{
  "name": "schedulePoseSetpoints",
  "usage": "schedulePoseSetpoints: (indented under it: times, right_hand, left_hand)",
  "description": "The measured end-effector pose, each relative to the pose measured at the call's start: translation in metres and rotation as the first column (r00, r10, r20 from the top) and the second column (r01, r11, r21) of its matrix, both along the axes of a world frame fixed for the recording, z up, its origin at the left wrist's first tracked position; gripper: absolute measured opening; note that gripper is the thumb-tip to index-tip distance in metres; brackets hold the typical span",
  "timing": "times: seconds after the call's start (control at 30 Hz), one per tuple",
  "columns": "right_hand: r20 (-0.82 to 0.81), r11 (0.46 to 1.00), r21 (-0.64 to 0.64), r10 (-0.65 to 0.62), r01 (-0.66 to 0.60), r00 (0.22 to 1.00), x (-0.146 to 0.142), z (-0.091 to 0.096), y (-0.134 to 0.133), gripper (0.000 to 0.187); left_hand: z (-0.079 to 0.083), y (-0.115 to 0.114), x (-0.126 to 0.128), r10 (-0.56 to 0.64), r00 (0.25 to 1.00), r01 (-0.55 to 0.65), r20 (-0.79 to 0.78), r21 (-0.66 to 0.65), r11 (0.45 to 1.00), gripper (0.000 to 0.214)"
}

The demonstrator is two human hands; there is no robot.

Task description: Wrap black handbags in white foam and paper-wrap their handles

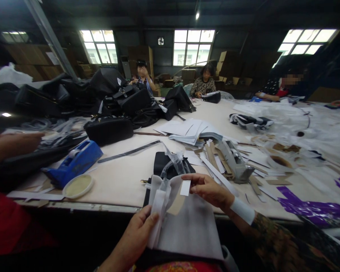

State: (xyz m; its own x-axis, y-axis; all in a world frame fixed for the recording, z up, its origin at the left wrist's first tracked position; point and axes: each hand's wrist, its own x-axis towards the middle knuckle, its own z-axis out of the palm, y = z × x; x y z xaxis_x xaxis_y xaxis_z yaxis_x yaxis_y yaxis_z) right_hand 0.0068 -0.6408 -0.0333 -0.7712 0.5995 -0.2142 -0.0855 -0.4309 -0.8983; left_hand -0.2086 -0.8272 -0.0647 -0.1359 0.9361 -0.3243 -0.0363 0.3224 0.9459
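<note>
A black bag lies at the table's front edge, its strap wrapped in clear plastic. A white foam sheet spreads over the near side of the bag and hangs towards my lap. My left hand is closed round the folded left part of the sheet, thumb on top. My right hand pinches a small white card against the sheet's upper edge. Between the hands a tan strip of cardboard shows on the foam. A gold clasp sticks out at the bag's left.
A blue tape dispenser and a round lid stand at left, a grey tape dispenser at right among cardboard strips. Behind lie paper sheets and piled black bags. Another person's hand reaches in at left; several co-workers sit opposite.
</note>
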Motion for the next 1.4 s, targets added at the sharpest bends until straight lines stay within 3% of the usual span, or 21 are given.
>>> schedulePoseSetpoints:
  times: [0.2,0.33,0.5,0.77,0.9,1.03,1.1,1.23,1.4]
  right_hand:
    - [0.018,0.999,0.039,-0.007,0.006,1.000,0.000,-0.003,-0.002,0.043]
    - [-0.050,0.997,0.035,0.064,-0.062,0.997,-0.002,-0.003,-0.004,0.052]
    - [-0.047,0.988,0.118,0.110,-0.104,0.993,-0.001,-0.004,-0.004,0.054]
    - [0.085,0.978,0.150,-0.160,0.146,0.983,-0.009,-0.028,-0.009,0.028]
    - [0.179,0.964,0.247,-0.149,0.102,0.973,-0.013,-0.020,-0.011,0.036]
    - [0.251,0.905,0.423,-0.177,0.056,0.952,-0.015,-0.003,-0.011,0.039]
    - [0.265,0.890,0.452,-0.193,0.055,0.945,-0.017,0.001,-0.011,0.040]
    - [0.297,0.936,0.351,-0.147,0.035,0.943,-0.020,0.000,-0.014,0.037]
    - [0.179,0.980,0.187,-0.096,0.062,0.979,-0.026,-0.005,-0.022,0.036]
  left_hand:
    - [-0.001,-0.001,0.001,-0.003,1.000,0.003,0.017,-0.004,1.000,0.055]
    - [-0.001,0.000,0.001,-0.009,1.000,0.009,0.017,0.002,1.000,0.053]
    - [0.001,0.000,0.001,-0.017,1.000,0.017,0.021,0.010,1.000,0.052]
    - [0.001,0.000,0.002,-0.002,1.000,0.002,0.003,0.000,1.000,0.056]
    - [-0.003,0.000,0.001,0.007,1.000,-0.007,0.013,-0.007,1.000,0.055]
    - [-0.004,-0.001,0.001,0.005,0.999,-0.005,0.038,-0.011,1.000,0.056]
    - [-0.002,-0.001,0.001,0.001,0.999,0.000,0.038,-0.010,1.000,0.056]
    - [0.004,0.000,0.002,0.009,1.000,-0.009,0.005,0.004,1.000,0.055]
    - [0.003,-0.002,0.002,0.013,1.000,-0.013,0.021,0.012,1.000,0.054]
